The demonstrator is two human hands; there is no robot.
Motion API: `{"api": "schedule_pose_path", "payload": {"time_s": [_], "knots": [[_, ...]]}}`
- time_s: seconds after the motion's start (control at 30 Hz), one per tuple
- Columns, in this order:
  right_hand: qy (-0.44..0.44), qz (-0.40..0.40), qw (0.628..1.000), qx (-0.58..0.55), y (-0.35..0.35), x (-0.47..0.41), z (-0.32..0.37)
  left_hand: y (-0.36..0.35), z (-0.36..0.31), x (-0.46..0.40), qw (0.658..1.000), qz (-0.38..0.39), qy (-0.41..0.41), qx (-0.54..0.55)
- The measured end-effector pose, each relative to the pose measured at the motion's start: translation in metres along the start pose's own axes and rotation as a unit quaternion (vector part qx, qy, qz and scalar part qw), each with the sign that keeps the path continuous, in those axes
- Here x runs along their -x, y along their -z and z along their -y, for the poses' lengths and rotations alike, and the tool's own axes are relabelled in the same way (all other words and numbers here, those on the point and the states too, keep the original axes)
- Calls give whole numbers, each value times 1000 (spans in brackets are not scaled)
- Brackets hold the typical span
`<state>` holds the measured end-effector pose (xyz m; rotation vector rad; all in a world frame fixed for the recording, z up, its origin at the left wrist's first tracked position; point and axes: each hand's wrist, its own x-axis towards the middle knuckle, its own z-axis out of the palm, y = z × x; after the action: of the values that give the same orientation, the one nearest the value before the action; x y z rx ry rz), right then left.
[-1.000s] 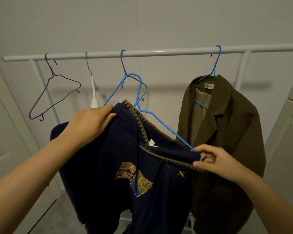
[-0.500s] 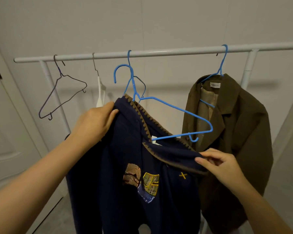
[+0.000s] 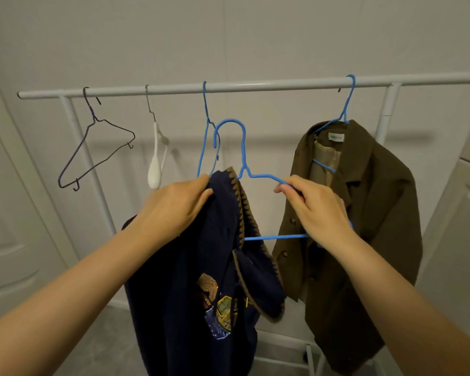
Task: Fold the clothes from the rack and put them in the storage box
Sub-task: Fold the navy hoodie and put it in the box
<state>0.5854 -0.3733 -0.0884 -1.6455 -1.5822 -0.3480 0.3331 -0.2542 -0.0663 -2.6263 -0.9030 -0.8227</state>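
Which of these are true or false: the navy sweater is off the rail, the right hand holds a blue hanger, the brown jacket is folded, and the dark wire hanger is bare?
1. The navy sweater hangs on the rail. False: the left hand holds it below the rail.
2. The right hand has a grip on a blue hanger. True.
3. The brown jacket is folded. False: it hangs on another hanger.
4. The dark wire hanger is bare. True.
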Motion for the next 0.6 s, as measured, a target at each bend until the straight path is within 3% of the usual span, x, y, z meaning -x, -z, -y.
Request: {"api": "schedule_pose_path", "payload": {"time_s": [0.33, 0.6], "knots": [[-77, 11, 997, -24, 31, -17, -19, 6, 35, 15, 1000, -25, 4, 5], [-113, 22, 993, -19, 60, -25, -40, -2, 32, 14, 979, -107, 82, 156]]}}
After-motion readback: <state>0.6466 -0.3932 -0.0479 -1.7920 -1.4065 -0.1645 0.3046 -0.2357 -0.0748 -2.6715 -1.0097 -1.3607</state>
